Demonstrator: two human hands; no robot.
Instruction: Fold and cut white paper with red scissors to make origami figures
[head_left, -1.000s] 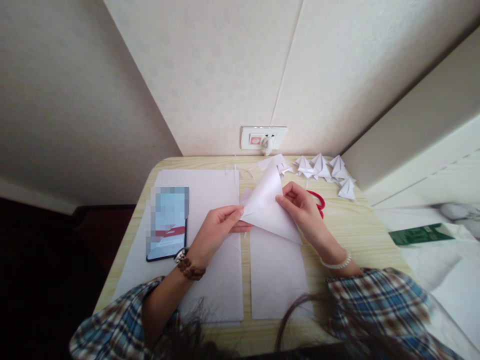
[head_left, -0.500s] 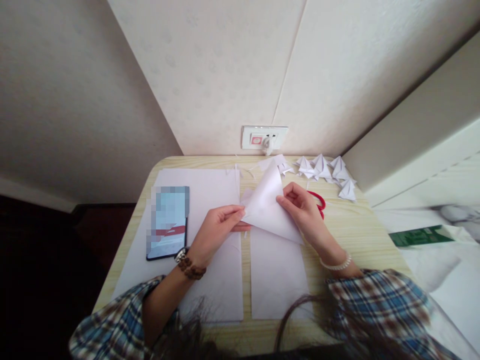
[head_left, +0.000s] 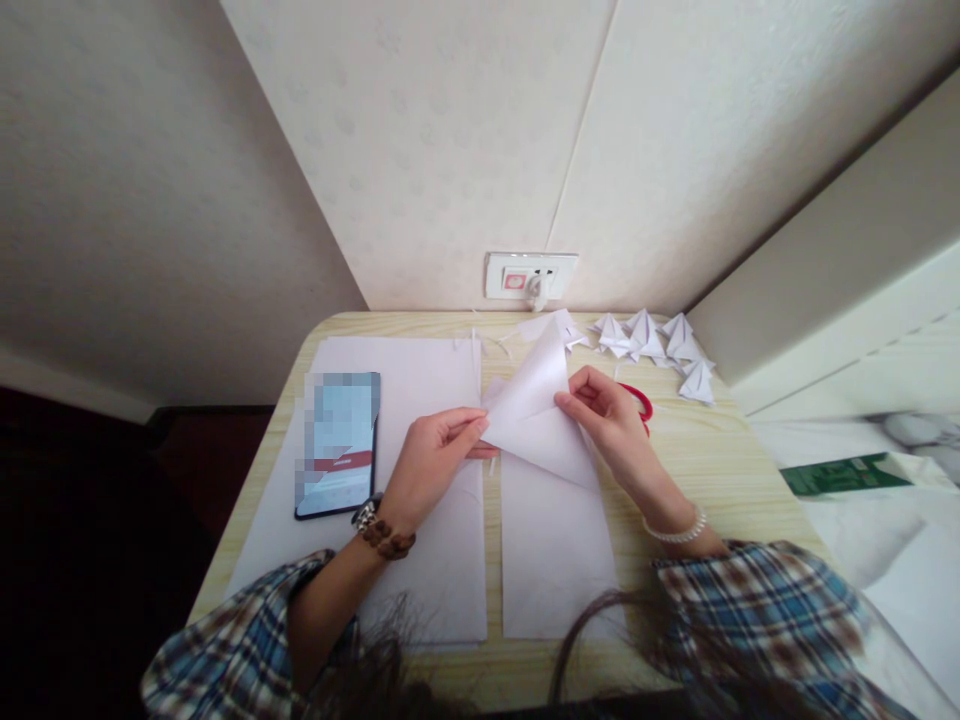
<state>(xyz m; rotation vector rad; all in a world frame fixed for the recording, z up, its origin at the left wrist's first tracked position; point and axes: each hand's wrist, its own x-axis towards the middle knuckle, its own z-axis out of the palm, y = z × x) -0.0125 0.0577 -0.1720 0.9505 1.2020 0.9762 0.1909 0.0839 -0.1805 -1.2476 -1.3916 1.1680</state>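
A white sheet of paper [head_left: 534, 405] is bent into a loose fold between my two hands, its top corner pointing toward the wall. My left hand [head_left: 442, 452] pinches its left corner between thumb and fingers. On the other side, the thumb and fingers of my right hand [head_left: 606, 415] grip the right edge. Below the raised sheet lies a narrower white paper strip [head_left: 559, 560] on the table. Red-handled scissors [head_left: 641, 405] are partly hidden behind my right hand.
A stack of white paper [head_left: 420, 375] covers the table's left side, with a phone [head_left: 341, 450] on it. Several folded paper pieces [head_left: 643, 335] sit at the back right. A plug is in the wall socket [head_left: 531, 277]. A green package [head_left: 836, 473] lies right of the table [head_left: 705, 500].
The sheet's fold has shifted slightly, its upper part leaning a little more to the right. Both hands keep their grip in nearly the same place.
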